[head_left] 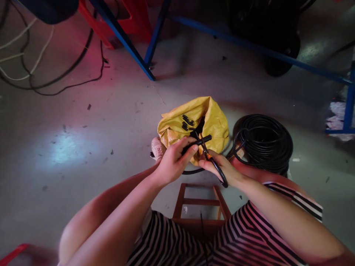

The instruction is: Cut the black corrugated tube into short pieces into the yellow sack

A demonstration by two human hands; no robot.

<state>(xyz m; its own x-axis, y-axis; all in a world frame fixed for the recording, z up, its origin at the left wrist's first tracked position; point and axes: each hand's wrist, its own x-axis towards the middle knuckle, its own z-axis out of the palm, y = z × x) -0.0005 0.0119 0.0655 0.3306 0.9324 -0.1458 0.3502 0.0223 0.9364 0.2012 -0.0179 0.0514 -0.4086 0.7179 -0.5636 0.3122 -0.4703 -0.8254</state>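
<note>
My left hand [180,157] is closed around a black ribbed tube [206,139], whose free end sticks out to the right past my fingers. In my right hand [222,166] is a pair of scissors [219,170] with black handles and some orange near the pivot. The scissor blades lie across the tube, close to my left fingertips. Just beyond both hands, a yellow bag [219,122] stands with its mouth spread. Several short black tube pieces [186,120] rest on its inner fold. How far the blades are apart is hard to make out.
A thick coil of black tubing [266,144] lies at the right by my leg. Under me is a wooden stool [199,202]. Blue metal legs [149,62], a red plastic stool [133,22] and loose cables [61,79] are farther off. Dark scraps dot the floor.
</note>
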